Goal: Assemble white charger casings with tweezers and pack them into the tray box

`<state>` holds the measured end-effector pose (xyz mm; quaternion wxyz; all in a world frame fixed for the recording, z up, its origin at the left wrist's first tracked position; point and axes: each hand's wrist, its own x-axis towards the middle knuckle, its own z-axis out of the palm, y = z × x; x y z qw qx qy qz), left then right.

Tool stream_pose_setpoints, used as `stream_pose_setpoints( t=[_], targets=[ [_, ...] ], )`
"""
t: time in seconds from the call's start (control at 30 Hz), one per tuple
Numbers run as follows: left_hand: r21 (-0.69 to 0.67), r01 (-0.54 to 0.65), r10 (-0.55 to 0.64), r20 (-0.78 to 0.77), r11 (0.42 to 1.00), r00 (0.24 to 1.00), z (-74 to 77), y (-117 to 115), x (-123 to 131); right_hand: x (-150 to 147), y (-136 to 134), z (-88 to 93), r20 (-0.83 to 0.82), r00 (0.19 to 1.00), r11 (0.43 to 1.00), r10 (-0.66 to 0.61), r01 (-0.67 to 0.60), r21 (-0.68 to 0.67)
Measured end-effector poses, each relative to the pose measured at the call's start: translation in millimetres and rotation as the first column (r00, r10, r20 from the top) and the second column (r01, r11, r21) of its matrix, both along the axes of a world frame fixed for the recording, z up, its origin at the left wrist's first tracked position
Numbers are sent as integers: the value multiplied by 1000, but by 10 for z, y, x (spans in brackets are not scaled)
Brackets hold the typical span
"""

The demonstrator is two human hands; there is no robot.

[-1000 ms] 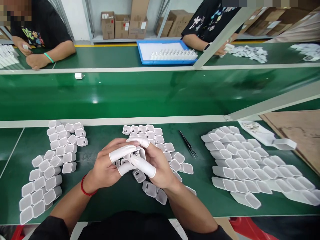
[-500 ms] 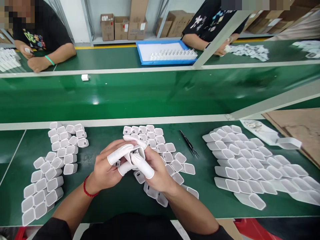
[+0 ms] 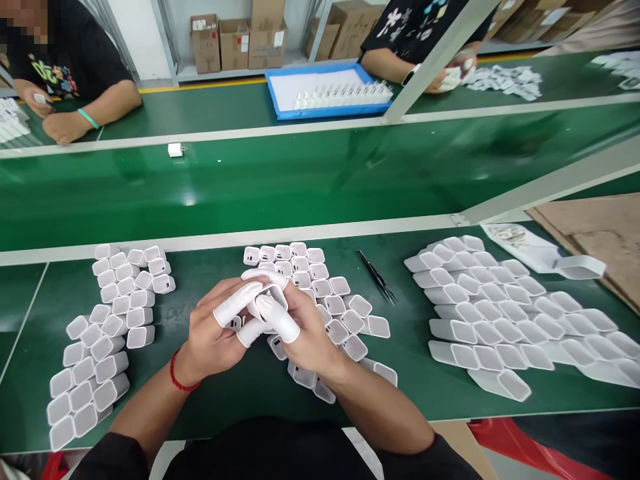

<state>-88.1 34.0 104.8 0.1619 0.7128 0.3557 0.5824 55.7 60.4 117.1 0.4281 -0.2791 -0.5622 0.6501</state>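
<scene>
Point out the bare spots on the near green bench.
Bare green lies between the left shell cluster and the left hand, and between the tweezers and the right shell pile. The middle shells crowd around both hands.

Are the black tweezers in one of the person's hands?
No, the black tweezers lie on the green table, right of both hands.

White finger cots [image 3: 235, 305] cover fingertips; a red cord [image 3: 176, 379] circles the left wrist. White shells [image 3: 320, 288] lie on the green worktop [image 3: 240, 393], beside black tweezers [image 3: 377, 279]. A blue tray [image 3: 280, 110] sits beyond the glossy green belt [image 3: 300, 180].
</scene>
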Motion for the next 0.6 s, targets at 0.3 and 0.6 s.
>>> stream_pose_setpoints(
  t=[0.3,0.6],
  targets=[
    [-153,-82,113,207,985,972,-194,-14,-4,94,48,-8,230,972,991,-53,24,130],
    [-485,333,164,729,808,664,-38,154,-98,989,207,274,895,212,919,-391,35,393]
  ],
)
